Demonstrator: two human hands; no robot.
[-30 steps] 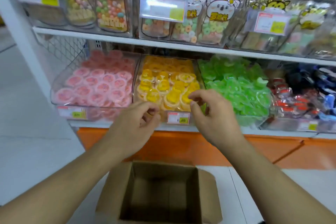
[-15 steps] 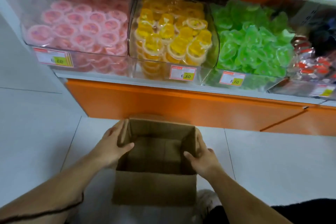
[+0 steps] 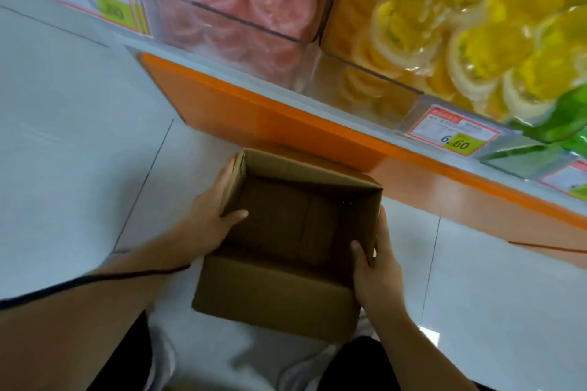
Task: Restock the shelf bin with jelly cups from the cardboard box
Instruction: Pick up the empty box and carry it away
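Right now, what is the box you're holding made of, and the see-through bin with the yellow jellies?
The cardboard box looks like plain brown corrugated cardboard: matte, with creased fold lines. The yellow jelly cup bin seems to be clear hard plastic, perhaps acrylic: glossy, with the cups showing through its wall.

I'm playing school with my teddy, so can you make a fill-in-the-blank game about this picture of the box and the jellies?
1. Both hands grip the cardboard box, which looks ____ inside.
2. The left hand has its thumb ____ the box.
3. The jelly cups above the 6.60 price tag are ____.
4. The box sits on the ____.

Missing words: empty; inside; yellow; floor
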